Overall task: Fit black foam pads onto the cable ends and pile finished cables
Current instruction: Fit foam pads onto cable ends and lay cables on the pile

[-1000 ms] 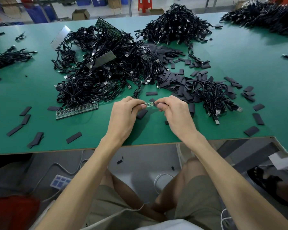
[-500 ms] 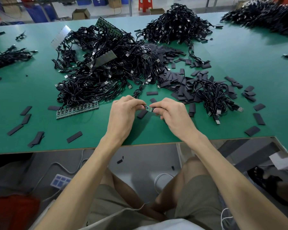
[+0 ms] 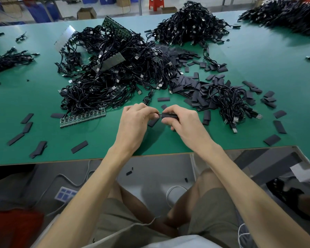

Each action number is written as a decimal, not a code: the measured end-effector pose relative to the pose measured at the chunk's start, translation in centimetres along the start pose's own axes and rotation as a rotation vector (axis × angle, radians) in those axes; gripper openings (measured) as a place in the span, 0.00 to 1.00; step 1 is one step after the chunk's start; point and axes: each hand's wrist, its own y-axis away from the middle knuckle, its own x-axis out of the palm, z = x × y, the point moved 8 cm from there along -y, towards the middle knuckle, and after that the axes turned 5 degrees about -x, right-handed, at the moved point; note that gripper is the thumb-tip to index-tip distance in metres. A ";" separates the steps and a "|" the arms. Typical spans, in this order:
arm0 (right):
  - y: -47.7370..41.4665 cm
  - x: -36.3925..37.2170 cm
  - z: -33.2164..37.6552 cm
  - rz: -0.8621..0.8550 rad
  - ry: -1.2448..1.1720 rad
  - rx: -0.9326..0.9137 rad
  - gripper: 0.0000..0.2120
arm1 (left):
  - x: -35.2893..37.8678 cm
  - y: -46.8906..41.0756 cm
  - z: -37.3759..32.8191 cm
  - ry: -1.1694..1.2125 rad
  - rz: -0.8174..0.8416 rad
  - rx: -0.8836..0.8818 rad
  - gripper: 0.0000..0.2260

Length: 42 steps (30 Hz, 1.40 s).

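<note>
- A green table (image 3: 258, 56) fills the upper half of the view, its near edge running across at the person's wrists.
- The biggest tangle of black cables (image 3: 111, 76) lies at 10 o'clock from the hands, with circuit panels partly buried in it.
- A second cable pile (image 3: 190, 25) sits at 12 o'clock, near the far edge; a third pile (image 3: 284, 15) lies at 2 o'clock, cut off by the frame.
- A heap of loose black foam pads (image 3: 191, 86) spreads at 1 o'clock from the hands, touching the big tangle.
- A small cable bundle (image 3: 231, 102) lies on the pads at 3 o'clock, its plugs pointing right.
- A green circuit strip (image 3: 82, 118) lies at 9 o'clock, against the tangle's near edge.
- The left hand (image 3: 132, 122) has its fingers curled, thumb and forefinger pinching the cable end (image 3: 157, 114).
- The right hand (image 3: 186, 124) has its fingers curled round a black foam pad (image 3: 169, 115), held just above the table.
- The pad's left tip meets the cable end between the two hands.
- A single stray pad (image 3: 79, 146) lies at 8 o'clock, near the table edge.
</note>
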 end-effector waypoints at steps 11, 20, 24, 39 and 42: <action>0.2 -0.6 0.7 -0.056 0.022 -0.068 0.06 | 0.1 -0.1 -0.4 0.021 0.009 0.033 0.11; 0.1 -1.0 0.6 -0.100 -0.033 -0.030 0.06 | 0.1 -0.1 -0.6 0.117 0.051 0.063 0.07; 0.0 -1.3 0.1 -0.116 -0.090 0.037 0.05 | 0.1 -0.2 0.2 0.176 0.040 0.003 0.10; 0.0 -0.2 -0.3 -0.021 -0.095 0.017 0.03 | -0.5 0.3 -0.6 0.103 -0.058 0.111 0.07; 0.0 0.2 -0.4 0.012 -0.087 0.017 0.03 | -0.7 0.4 -0.7 0.079 -0.077 0.148 0.07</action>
